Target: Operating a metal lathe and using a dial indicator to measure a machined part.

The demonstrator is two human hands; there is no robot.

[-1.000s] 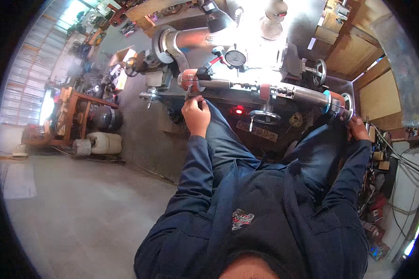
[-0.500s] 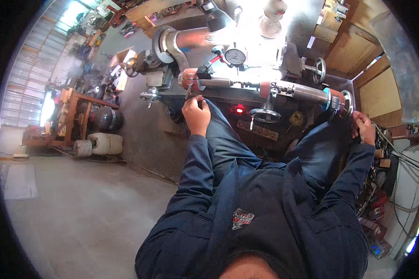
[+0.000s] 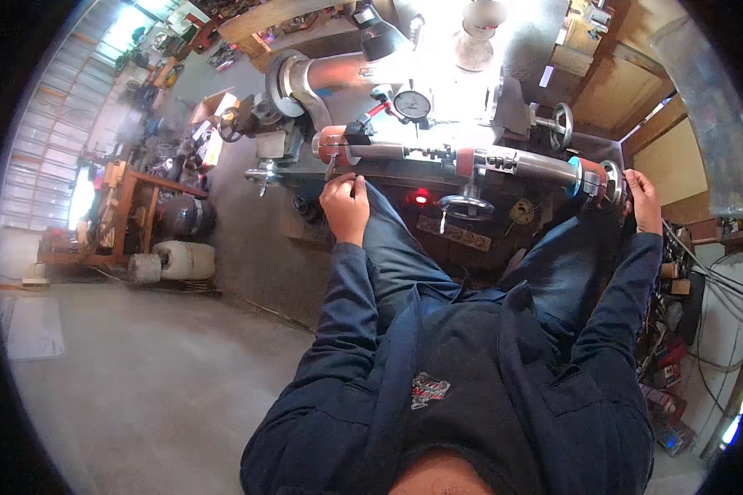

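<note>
A long metal spindle machine lies across in front of me, with an orange clamp collar [image 3: 333, 142] at its left end. From that collar a small metal lever [image 3: 331, 168] points down to my left hand [image 3: 347, 210], whose curled fingers close at its lower end. My right hand [image 3: 645, 201] grips the outer rim of a metal handwheel [image 3: 613, 183] at the right end; part of those fingers is hidden behind the rim. Between the ends runs the steel shaft [image 3: 532, 164]. A round dial gauge [image 3: 412, 104] on a red-jointed arm stands above it.
A second handwheel [image 3: 466, 207] sticks out toward my knees, near a glowing red light [image 3: 421, 198]. Another handwheel [image 3: 562, 127] sits behind on the right. A black lamp [image 3: 378, 33] hangs over the back. Cables [image 3: 706, 268] run down at the right; a white tank [image 3: 186, 259] lies on the left floor.
My right hand has moved up along the handwheel's rim, its fingers now higher. My left hand stays by the lever. The whole view has shifted slightly.
</note>
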